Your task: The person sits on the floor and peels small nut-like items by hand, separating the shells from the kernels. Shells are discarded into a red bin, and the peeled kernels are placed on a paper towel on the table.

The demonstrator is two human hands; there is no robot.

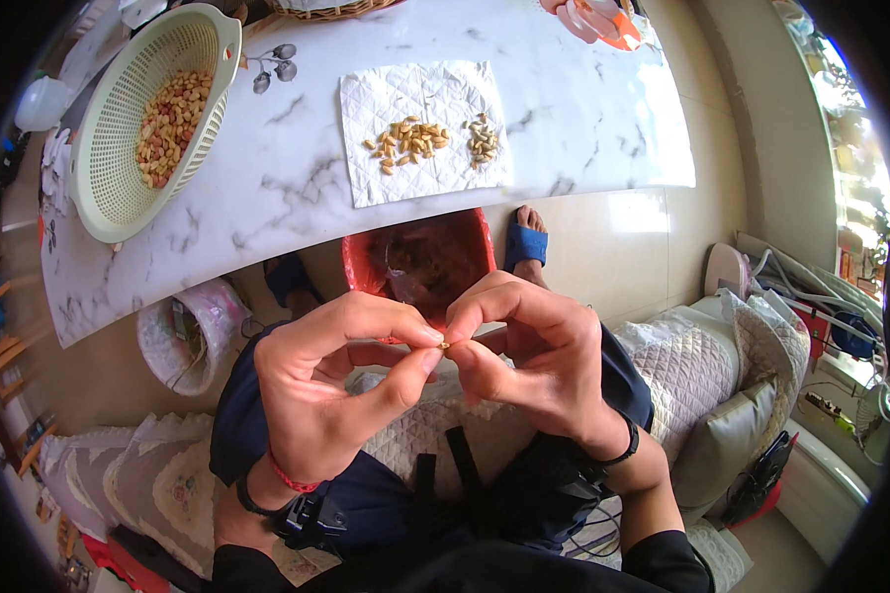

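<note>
My left hand (341, 370) and my right hand (534, 356) meet above my lap, above the near rim of a red bin. Between their thumbs and index fingertips they pinch one tiny yellowish seed or piece of it (445, 345), mostly covered by the fingers. On the table beyond lies a quilted white paper towel (386, 93). It bears a larger pile of tan, unshelled-looking seeds (414, 138) and, to the right, a smaller pile of greenish-grey seeds or kernels (482, 141).
A pale green plastic colander (107, 156) holding nuts that look like peanuts (172, 126) sits on the left of the marble-patterned table (289, 178). Below the table edge stands the red bin (356, 259) with dark scraps, left of it a plastic-lined wastebasket (193, 337). A quilted sofa cover (690, 370) lies right.
</note>
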